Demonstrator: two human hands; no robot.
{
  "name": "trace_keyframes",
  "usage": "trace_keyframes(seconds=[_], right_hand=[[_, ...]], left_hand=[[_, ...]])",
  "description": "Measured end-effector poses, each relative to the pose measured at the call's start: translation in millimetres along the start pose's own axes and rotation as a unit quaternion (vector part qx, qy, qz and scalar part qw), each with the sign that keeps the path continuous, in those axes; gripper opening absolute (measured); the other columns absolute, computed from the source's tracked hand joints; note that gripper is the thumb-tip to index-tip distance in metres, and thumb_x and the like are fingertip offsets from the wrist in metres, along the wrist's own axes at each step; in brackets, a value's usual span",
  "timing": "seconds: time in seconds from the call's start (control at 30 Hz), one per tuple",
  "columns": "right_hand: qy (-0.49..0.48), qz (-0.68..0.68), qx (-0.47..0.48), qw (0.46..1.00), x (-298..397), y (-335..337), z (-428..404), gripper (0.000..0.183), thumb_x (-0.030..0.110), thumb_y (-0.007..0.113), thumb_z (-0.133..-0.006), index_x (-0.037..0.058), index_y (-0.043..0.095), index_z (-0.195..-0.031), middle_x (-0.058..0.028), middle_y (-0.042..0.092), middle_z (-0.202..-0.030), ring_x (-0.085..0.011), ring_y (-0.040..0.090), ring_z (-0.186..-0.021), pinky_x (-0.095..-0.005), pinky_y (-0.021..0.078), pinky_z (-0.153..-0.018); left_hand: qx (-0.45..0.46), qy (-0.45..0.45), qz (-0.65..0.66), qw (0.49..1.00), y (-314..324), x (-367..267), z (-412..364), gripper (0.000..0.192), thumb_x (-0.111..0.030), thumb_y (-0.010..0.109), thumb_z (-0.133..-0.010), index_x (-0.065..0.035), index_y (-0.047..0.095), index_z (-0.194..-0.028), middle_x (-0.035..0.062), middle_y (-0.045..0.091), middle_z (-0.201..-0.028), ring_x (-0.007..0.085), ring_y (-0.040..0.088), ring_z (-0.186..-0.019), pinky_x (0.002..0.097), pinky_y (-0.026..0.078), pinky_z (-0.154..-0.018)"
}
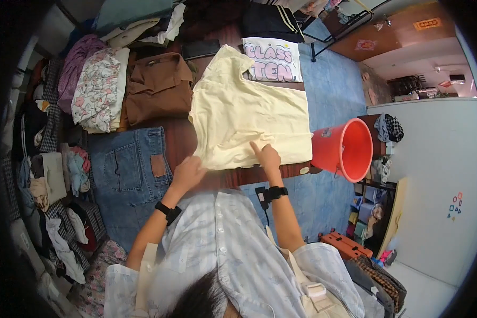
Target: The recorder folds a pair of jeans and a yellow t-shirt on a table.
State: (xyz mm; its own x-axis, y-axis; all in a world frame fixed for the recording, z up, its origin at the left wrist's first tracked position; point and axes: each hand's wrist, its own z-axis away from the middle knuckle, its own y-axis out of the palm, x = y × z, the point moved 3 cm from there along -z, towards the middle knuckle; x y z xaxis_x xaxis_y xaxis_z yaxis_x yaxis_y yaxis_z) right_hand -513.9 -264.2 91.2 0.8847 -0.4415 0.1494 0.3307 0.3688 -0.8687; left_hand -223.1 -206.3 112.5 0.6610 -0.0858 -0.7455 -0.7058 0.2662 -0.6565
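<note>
A pale yellow shirt (254,107) lies spread on the dark wooden table (179,137), its near side folded over towards the middle. My left hand (189,173) grips the shirt's near left corner with curled fingers. On the folded near part rests my right hand (267,157), its index finger and thumb apart and touching the cloth; whether it pinches any fabric is unclear. Left of the shirt are a folded brown garment (159,87) and folded blue jeans (131,163). Beyond it sits a folded white printed T-shirt (273,59).
A red bucket (328,147) stands at the table's right edge. Folded black trousers (268,22) and a dark flat phone-like object (200,49) lie at the far side. Patterned garments (97,87) are stacked far left. An orange suitcase (346,244) is on the right.
</note>
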Motion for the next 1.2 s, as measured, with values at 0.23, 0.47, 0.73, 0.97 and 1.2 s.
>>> trace_keyframes(seconds=[0.23,0.47,0.73,0.97,1.2], right_hand=[[-0.003,-0.039,-0.016,0.999,-5,16,27,0.079,0.068,0.063,-0.070,-0.0064,0.058,-0.096,-0.0237,0.066,-0.089,-0.0396,0.063,-0.086,-0.0445,0.0497,-0.075],[-0.057,-0.130,0.062,0.988,-31,40,19,0.063,0.055,0.063,-0.076,-0.0073,0.060,-0.083,-0.0280,0.063,-0.089,-0.0398,0.062,-0.085,-0.0434,0.0486,-0.075],[-0.081,-0.419,0.141,0.893,-58,35,14,0.033,0.028,0.061,-0.085,-0.0045,0.061,-0.084,-0.0123,0.061,-0.068,-0.0187,0.061,-0.066,-0.0316,0.0469,-0.061],[-0.196,-0.278,0.065,0.938,-81,6,3,0.027,0.025,0.062,-0.084,-0.0011,0.063,-0.080,-0.0147,0.063,-0.071,-0.0268,0.060,-0.064,-0.0349,0.0478,-0.062],[-0.219,-0.166,0.151,0.949,-114,-31,-47,0.034,0.035,0.060,-0.083,0.0016,0.065,-0.080,-0.0182,0.065,-0.078,-0.0345,0.062,-0.075,-0.0416,0.0487,-0.069]], left_hand=[[0.053,-0.017,0.022,0.998,8,-8,-29,0.030,-0.032,0.062,-0.083,-0.0034,0.056,-0.092,0.0153,0.057,-0.092,0.0367,0.056,-0.088,0.0430,0.046,-0.074],[0.076,0.176,0.078,0.978,58,-45,-143,0.036,-0.019,0.056,-0.088,-0.0028,0.053,-0.121,0.0180,0.058,-0.113,0.0320,0.056,-0.104,0.0361,0.045,-0.089],[0.216,0.107,-0.003,0.971,80,-63,-198,0.027,-0.022,0.056,-0.083,0.0000,0.061,-0.097,0.0201,0.062,-0.094,0.0359,0.058,-0.090,0.0407,0.045,-0.079],[0.216,0.074,-0.061,0.972,81,-65,-207,0.024,-0.020,0.057,-0.086,0.0022,0.059,-0.094,0.0185,0.061,-0.088,0.0314,0.058,-0.081,0.0357,0.046,-0.074],[0.134,0.047,-0.017,0.990,88,-78,-196,0.028,-0.015,0.061,-0.084,-0.0001,0.055,-0.108,0.0127,0.057,-0.102,0.0262,0.058,-0.082,0.0326,0.046,-0.074]])
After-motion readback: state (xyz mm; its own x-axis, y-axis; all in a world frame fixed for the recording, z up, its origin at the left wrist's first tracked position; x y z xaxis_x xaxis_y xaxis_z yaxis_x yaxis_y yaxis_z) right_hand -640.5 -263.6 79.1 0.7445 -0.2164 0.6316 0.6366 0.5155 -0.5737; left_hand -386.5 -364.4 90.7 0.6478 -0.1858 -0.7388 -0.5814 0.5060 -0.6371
